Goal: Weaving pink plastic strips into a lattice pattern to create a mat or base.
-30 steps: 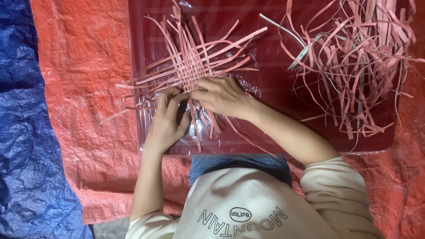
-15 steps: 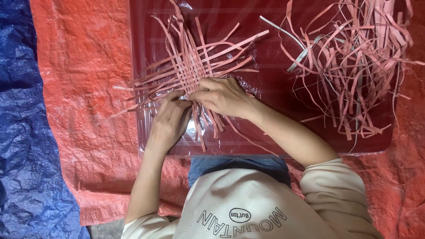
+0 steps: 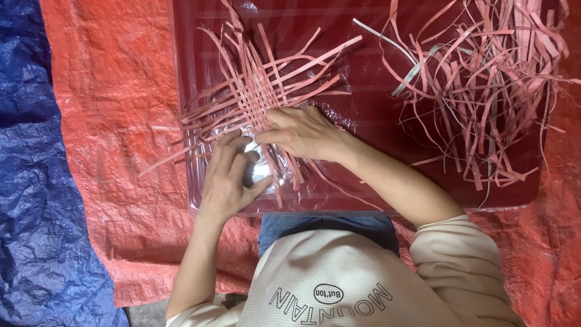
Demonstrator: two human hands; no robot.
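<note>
On the clear plastic sheet (image 3: 363, 115) over the orange tarp (image 3: 115, 121), the left hand (image 3: 227, 178) presses flat on the pink woven strips (image 3: 257, 97), fingers spread, while the right hand (image 3: 302, 133) pinches strips at the weave's near edge; loose strips (image 3: 484, 91) lie well apart

A makeshift floor workplace for handcraft: an orange tarp (image 3: 115, 91) covers the ground, a blue tarp (image 3: 30, 181) left of it, loose pink strips (image 3: 484, 79) heaped right.
</note>
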